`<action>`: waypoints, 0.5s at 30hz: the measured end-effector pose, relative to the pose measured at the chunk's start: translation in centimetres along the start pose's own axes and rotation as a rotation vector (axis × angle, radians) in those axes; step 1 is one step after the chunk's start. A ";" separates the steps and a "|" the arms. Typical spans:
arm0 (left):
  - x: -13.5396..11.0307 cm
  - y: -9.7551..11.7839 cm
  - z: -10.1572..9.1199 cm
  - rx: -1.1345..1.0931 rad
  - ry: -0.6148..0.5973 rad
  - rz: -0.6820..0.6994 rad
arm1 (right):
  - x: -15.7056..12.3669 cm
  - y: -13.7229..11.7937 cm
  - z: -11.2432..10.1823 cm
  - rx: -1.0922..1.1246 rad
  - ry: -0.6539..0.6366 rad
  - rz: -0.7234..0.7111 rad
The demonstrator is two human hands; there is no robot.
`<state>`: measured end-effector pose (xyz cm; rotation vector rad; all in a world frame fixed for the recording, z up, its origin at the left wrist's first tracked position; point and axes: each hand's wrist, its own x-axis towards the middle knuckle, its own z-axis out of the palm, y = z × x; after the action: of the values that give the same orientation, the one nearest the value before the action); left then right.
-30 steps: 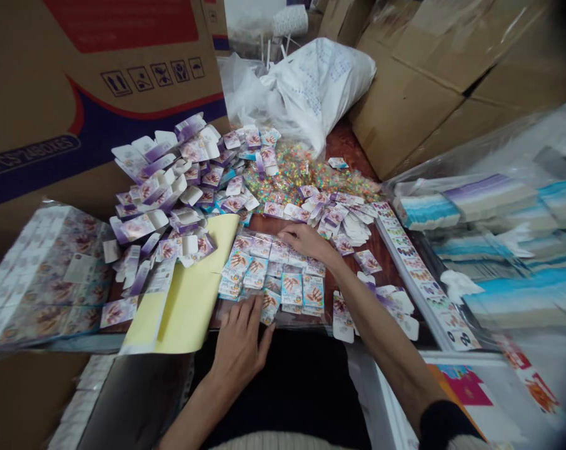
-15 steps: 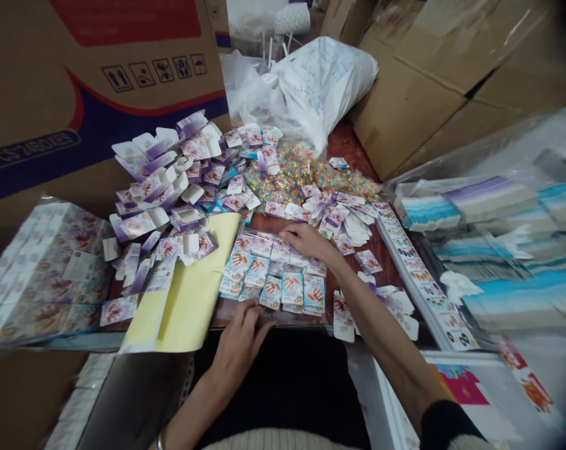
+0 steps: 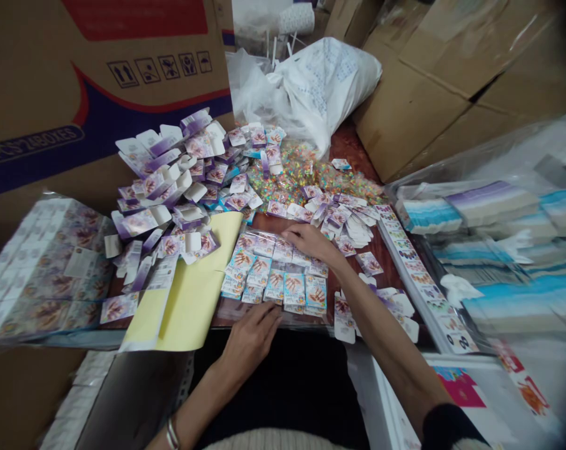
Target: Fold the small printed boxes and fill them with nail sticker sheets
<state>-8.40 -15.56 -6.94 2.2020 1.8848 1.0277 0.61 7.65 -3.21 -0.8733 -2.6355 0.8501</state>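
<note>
Small blue-and-white printed boxes lie in rows in front of me, with more purple-and-white ones behind, in or under clear plastic film. My left hand lies at the near edge of these rows. Its fingers are stretched out, fingertips against the front boxes, and nothing shows in it. Across the far side of the rows rests my right hand, fingers loosely extended and slightly bent over the back boxes. What its fingertips touch is partly hidden.
Left of the rows are yellow paper, a heap of open purple cartons and a wrapped block of boxes. Behind lie bags of colourful beads and a white sack. Wrapped card stacks stand right; large cardboard boxes rise behind.
My left hand has slid right along the near edge, its fingers straightening. A tilted front box now stands more in line with its neighbours. My right hand stays at the back.
</note>
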 end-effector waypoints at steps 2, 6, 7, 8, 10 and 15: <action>-0.3 0.1 -0.2 -0.016 -0.004 -0.012 | 0.0 -0.1 0.0 -0.005 0.002 -0.005; -0.3 0.2 -0.2 -0.020 0.005 -0.027 | 0.0 -0.3 0.0 -0.012 0.006 -0.008; -0.3 0.2 -0.2 -0.018 0.002 -0.027 | 0.0 -0.3 0.0 -0.014 0.007 -0.007; -0.2 0.2 -0.2 -0.017 -0.003 -0.025 | 0.0 -0.3 0.0 -0.015 0.008 -0.006; -0.3 0.1 -0.2 -0.020 -0.015 -0.020 | 0.0 -0.4 -0.1 -0.015 0.007 -0.005; -0.6 -0.1 -0.2 -0.030 -0.012 -0.009 | 0.1 -0.3 -0.1 -0.012 0.005 -0.007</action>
<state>-8.64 -16.12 -7.04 2.1762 1.8608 1.0313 0.47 7.53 -2.94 -0.8672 -2.6404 0.8304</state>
